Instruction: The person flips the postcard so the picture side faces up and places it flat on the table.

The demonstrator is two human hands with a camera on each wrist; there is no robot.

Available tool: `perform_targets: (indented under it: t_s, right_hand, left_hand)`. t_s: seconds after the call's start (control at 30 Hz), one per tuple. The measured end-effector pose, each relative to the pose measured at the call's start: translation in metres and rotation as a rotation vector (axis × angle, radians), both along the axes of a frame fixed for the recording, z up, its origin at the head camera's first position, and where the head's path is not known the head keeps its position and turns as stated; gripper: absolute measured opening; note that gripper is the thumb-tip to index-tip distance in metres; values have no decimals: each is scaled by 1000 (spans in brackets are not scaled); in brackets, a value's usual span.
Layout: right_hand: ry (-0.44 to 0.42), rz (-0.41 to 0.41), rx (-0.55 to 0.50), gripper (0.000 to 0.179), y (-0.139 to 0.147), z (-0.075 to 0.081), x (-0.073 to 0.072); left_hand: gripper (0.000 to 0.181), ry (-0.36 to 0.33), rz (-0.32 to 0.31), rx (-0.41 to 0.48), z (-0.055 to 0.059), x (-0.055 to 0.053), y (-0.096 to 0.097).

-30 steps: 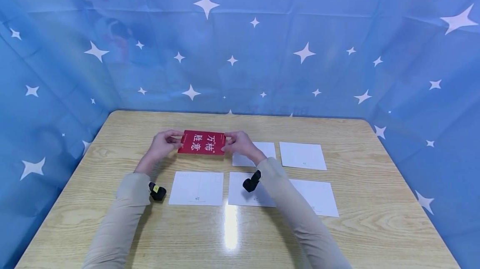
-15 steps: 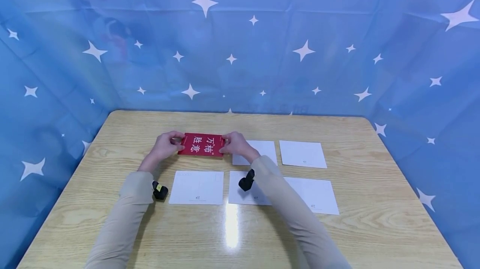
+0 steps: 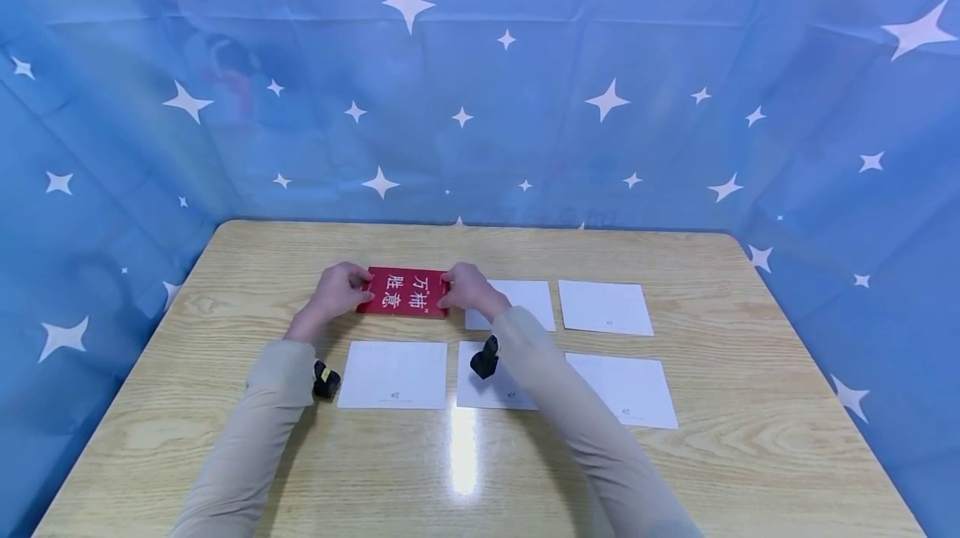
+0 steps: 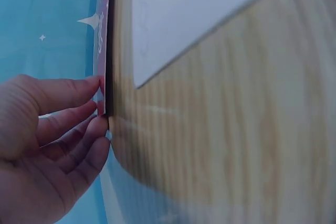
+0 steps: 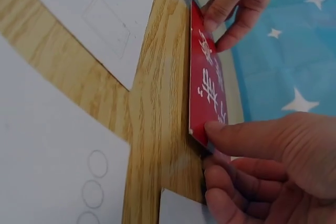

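Five white postcards (image 3: pixel 393 375) are down already, just the red card (image 3: pixel 405 292) near the far edge of the counter (image 3: pixel 750 313) isn't released yet, left hand (image 3: pixel 336 291) and right hand (image 3: pixel 468 288) fingers pinching its ends.

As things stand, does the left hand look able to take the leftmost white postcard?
Probably not without letting go: the left hand pinches the red card, though nothing lies on the leftmost white postcard.
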State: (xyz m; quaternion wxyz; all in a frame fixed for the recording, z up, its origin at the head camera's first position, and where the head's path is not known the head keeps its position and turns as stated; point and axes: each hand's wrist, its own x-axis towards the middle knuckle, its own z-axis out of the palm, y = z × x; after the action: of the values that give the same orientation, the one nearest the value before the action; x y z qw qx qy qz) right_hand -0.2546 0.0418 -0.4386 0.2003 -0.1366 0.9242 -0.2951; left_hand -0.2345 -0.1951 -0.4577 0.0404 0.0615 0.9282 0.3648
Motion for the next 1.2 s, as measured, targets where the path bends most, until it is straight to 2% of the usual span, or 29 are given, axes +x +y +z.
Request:
perform_targets:
  t_s: [0.2,0.33,0.43,0.57,0.7,0.87,1.2]
  right_hand:
    - [42,6,66,51,-3,-1,0]
    - [51,-13,56,51,-3,-3,-1]
    - [42,-34,7,53,2,-5,1]
    - [53,-60,-104,52,15,-5,4]
    - [91,-67,-207,44,31,-1,5]
    - [111,-50,-240,43,50,4,4]
    - [187,-55,-285,43,79,3,5]
  left_hand:
    - [36,5,-15,-73,5,1,6]
    - [37,4,-15,-72,5,0,8]
    - [39,3,-20,-57,2,1,6]
    - [38,-18,11,12,-1,3,5]
    - [37,-14,21,87,4,3,9]
    - [35,8,-24,126,12,2,23]
    - [38,-2,-56,146,16,-3,63]
